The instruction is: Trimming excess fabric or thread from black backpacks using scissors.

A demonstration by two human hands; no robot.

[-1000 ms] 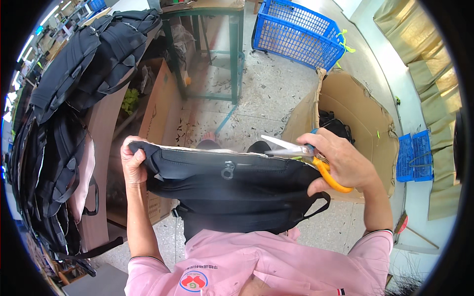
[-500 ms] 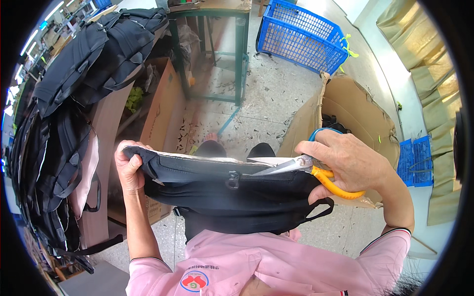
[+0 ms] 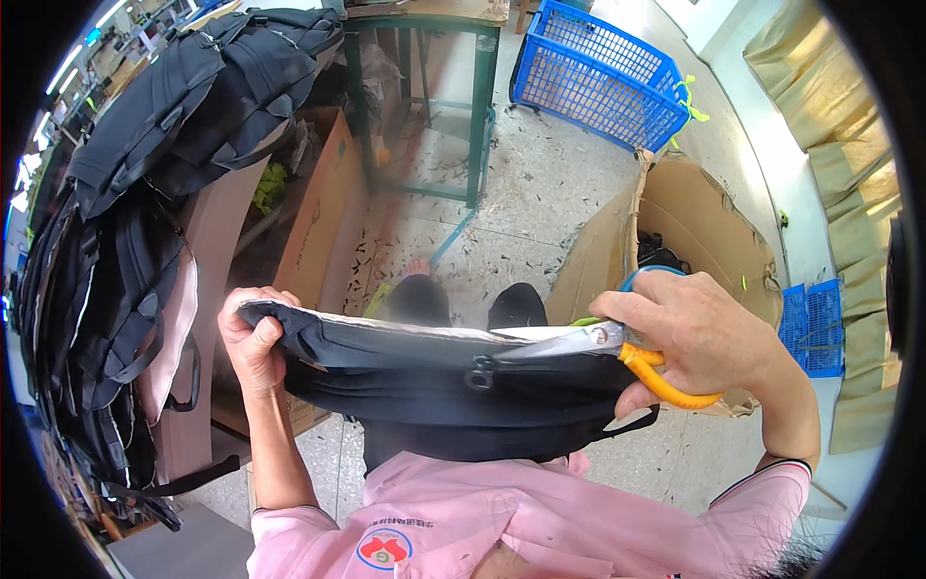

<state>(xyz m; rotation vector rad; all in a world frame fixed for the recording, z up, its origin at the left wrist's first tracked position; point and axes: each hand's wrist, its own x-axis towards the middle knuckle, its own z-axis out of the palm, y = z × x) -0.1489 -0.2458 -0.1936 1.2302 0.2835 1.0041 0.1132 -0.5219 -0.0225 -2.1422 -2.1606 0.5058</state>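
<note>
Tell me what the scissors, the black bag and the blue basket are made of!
Scissors: blades look like metal, gleaming silver; handles probably smooth plastic, orange and blue.
Black bag: seems matte cloth, maybe synthetic, because it folds softly.
Blue basket: likely hard plastic, with even colour and stiff lattice walls.

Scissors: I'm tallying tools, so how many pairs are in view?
1: the scissors in the right hand, by the upper edge of the black bag. Others may be hidden.
</note>
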